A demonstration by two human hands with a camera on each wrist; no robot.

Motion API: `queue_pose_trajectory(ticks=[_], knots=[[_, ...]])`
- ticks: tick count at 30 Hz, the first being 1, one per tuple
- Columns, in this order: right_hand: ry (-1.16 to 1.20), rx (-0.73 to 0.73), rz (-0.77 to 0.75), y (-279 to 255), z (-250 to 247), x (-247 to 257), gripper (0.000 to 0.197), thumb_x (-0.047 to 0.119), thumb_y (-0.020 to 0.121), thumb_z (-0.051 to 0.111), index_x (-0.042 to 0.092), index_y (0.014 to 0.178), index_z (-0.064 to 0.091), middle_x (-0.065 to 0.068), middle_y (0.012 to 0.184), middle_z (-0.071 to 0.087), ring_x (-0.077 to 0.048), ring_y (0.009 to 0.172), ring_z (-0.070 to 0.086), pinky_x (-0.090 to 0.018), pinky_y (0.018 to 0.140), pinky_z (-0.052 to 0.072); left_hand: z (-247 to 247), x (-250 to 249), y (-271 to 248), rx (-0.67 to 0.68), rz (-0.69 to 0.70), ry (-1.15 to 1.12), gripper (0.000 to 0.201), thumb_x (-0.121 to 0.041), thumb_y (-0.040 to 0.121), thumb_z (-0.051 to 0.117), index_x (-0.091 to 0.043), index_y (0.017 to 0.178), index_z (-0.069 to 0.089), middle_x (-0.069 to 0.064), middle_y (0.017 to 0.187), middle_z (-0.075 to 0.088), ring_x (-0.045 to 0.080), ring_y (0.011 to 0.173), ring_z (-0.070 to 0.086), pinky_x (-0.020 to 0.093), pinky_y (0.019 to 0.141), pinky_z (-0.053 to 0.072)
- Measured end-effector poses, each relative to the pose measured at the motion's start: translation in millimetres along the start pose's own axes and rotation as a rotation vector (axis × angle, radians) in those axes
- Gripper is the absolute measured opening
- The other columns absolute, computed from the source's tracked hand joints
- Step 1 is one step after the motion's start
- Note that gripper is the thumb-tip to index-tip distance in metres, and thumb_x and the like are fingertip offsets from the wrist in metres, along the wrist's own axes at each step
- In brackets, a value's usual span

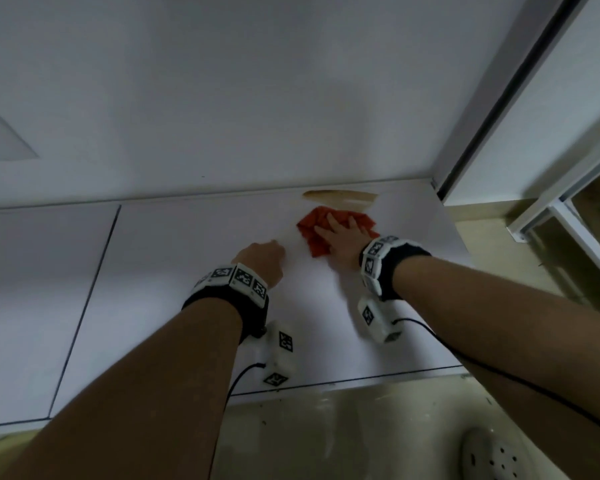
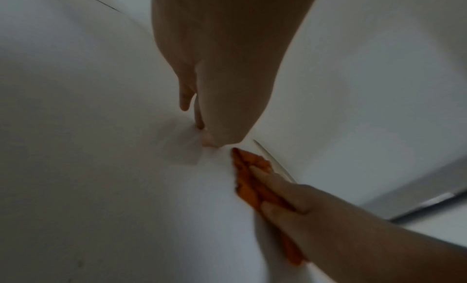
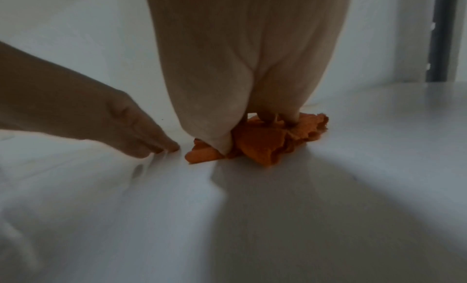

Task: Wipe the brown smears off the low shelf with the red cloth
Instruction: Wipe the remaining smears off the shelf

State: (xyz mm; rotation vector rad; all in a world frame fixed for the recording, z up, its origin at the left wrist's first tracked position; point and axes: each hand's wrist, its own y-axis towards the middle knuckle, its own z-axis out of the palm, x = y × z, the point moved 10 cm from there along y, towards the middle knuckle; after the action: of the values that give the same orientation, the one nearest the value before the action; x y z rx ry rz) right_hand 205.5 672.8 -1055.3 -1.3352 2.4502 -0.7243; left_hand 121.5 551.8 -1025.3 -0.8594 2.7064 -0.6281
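Note:
The low white shelf [image 1: 187, 271] carries a long brown smear [image 1: 340, 197] along its back edge by the wall. Just in front of the smear lies the crumpled red cloth [image 1: 309, 225]. My right hand [image 1: 343, 235] lies flat on it, fingers straight and pressing it down; the right wrist view shows the cloth [image 3: 262, 145] bunched under the palm [image 3: 240, 67]. My left hand [image 1: 264, 252] is to the left of the cloth, holding nothing, its fingertips [image 3: 161, 147] resting on the bare shelf. In the left wrist view the cloth [image 2: 242, 177] sits under the right hand's fingers [image 2: 267, 177].
A white wall [image 1: 257, 98] rises straight behind the shelf. A dark-edged door frame [image 1: 492, 109] bounds the shelf on the right, with white rails [image 1: 568, 216] beyond. A panel seam [image 1: 90, 299] crosses the shelf at left. Below are beige floor [image 1: 326, 427] and a grey perforated shoe [image 1: 492, 455].

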Motion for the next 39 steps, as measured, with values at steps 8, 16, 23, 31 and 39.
queue_pose_trajectory(ticks=[8, 16, 23, 31, 39], knots=[[0.143, -0.132, 0.062, -18, -12, -65, 0.061, 0.031, 0.097, 0.042, 0.027, 0.151, 0.016, -0.006, 0.160, 0.004, -0.033, 0.146, 0.009, -0.052, 0.118, 0.013, 6, 1, 5, 0.082, 0.011, -0.004, 0.058, -0.016, 0.093, 0.040, -0.021, 0.149, 0.027, 0.007, 0.151, 0.035, 0.028, 0.135, 0.039, 0.040, 0.113, 0.034], [-0.026, -0.019, -0.058, -18, 5, 3, 0.075, 0.031, 0.092, 0.044, 0.027, 0.152, -0.002, -0.006, 0.159, -0.010, -0.040, 0.146, 0.000, -0.055, 0.118, 0.005, 0, -1, 11, 0.070, 0.037, 0.093, 0.046, -0.015, 0.096, 0.041, -0.015, 0.142, 0.042, 0.007, 0.147, 0.041, 0.025, 0.134, 0.042, 0.037, 0.112, 0.036], [0.062, -0.055, 0.109, -2, -29, -21, 0.061, 0.033, 0.101, 0.033, 0.023, 0.152, 0.001, -0.007, 0.159, -0.010, -0.036, 0.146, -0.005, -0.051, 0.118, 0.004, 1, -3, 24, 0.038, 0.061, 0.123, 0.042, -0.017, 0.096, 0.042, -0.013, 0.136, 0.050, 0.006, 0.143, 0.047, 0.024, 0.131, 0.046, 0.032, 0.108, 0.038], [0.043, -0.099, 0.193, -29, 1, -69, 0.061, 0.029, 0.097, 0.037, 0.024, 0.152, 0.009, -0.010, 0.159, 0.003, -0.034, 0.145, 0.012, -0.047, 0.118, 0.015, 1, -6, 25, 0.011, 0.124, 0.185, 0.039, -0.016, 0.097, 0.039, -0.011, 0.134, 0.053, 0.006, 0.141, 0.049, 0.023, 0.129, 0.048, 0.033, 0.108, 0.041], [0.092, -0.054, 0.145, 4, -9, -11, 0.071, 0.032, 0.096, 0.043, 0.032, 0.151, -0.002, -0.001, 0.159, -0.014, -0.045, 0.143, -0.004, -0.056, 0.117, 0.006, 5, -4, 31, 0.007, 0.130, 0.233, 0.040, -0.016, 0.094, 0.044, -0.013, 0.132, 0.055, 0.007, 0.137, 0.053, 0.024, 0.125, 0.052, 0.034, 0.104, 0.045]])
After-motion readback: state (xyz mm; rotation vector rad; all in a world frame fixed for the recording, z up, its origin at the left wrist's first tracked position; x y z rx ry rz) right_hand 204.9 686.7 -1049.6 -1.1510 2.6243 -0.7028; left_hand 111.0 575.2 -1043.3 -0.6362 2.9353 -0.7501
